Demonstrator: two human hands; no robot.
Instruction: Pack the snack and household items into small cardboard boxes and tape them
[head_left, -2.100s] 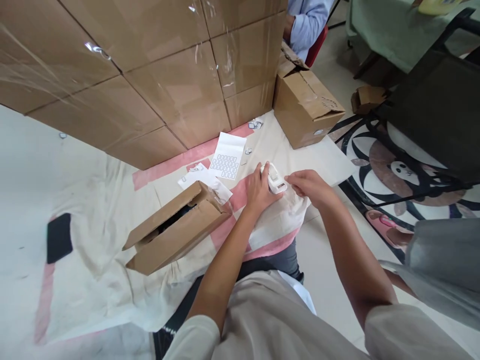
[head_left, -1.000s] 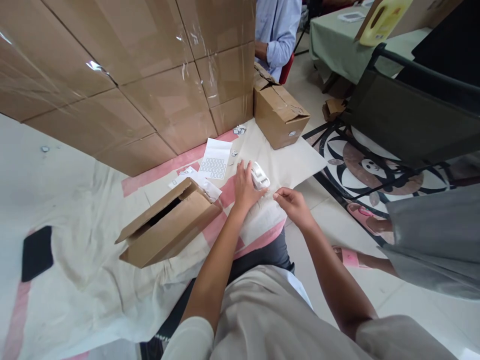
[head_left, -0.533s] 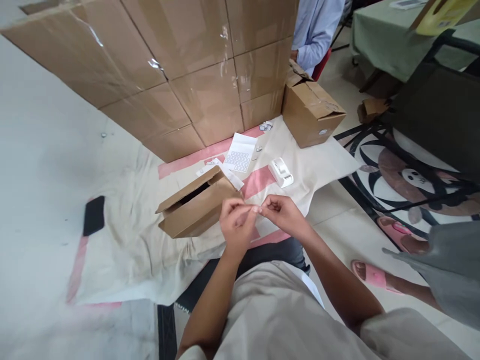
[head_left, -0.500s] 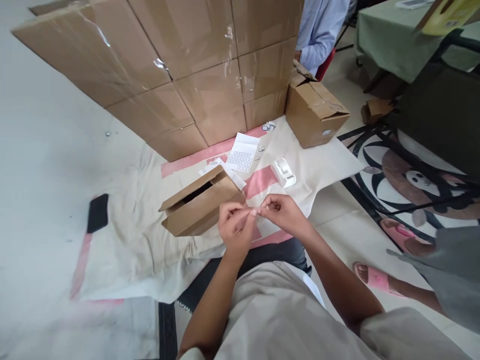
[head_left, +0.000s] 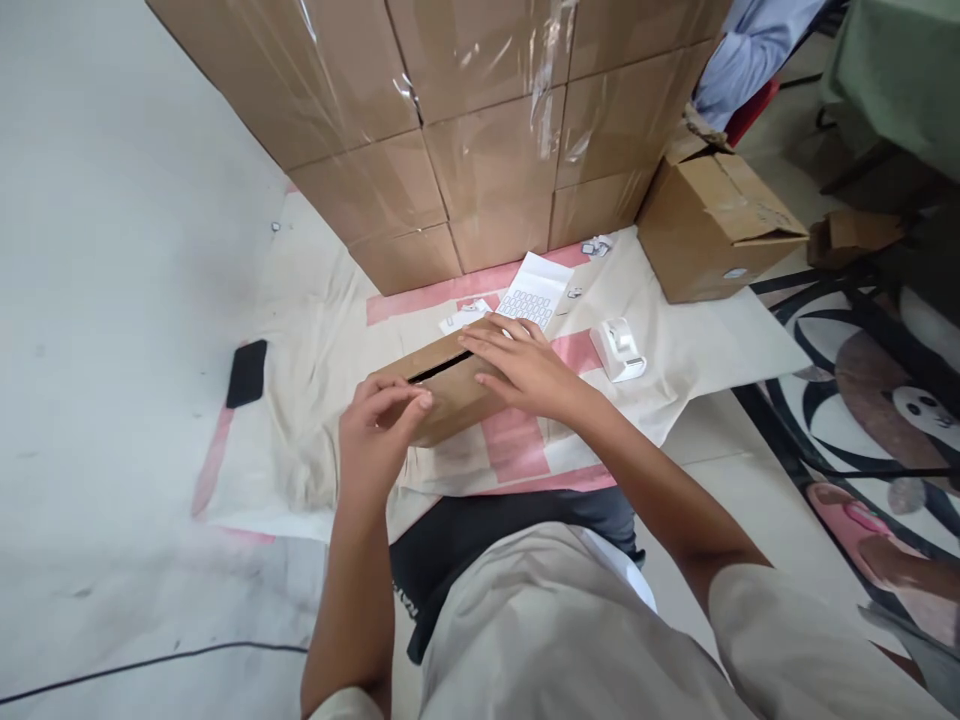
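A small brown cardboard box (head_left: 457, 395) lies on the cloth-covered table, with a narrow dark gap between its top flaps. My right hand (head_left: 517, 365) rests on the box's right part, fingers stretched out over the flaps. At the left end of the box, my left hand (head_left: 379, 425) has thumb and forefinger pinched together. Whatever is in that pinch, if anything, is too small to make out. Behind the box lies a sheet of white labels (head_left: 536, 285), partly covered by my right hand. A white tape dispenser (head_left: 619, 350) stands to the right.
Stacked, taped cartons (head_left: 495, 180) form a wall at the back. An open-topped carton (head_left: 720, 230) stands at the back right, near a person's blue sleeve (head_left: 757, 50). A black phone (head_left: 247, 373) lies at the left. Label scraps (head_left: 596, 246) lie near the cartons.
My hands have moved apart from their shared pinch. The left went to the box's left end, the right onto its top. The flaps have come down, narrowing the gap. The view has shifted.
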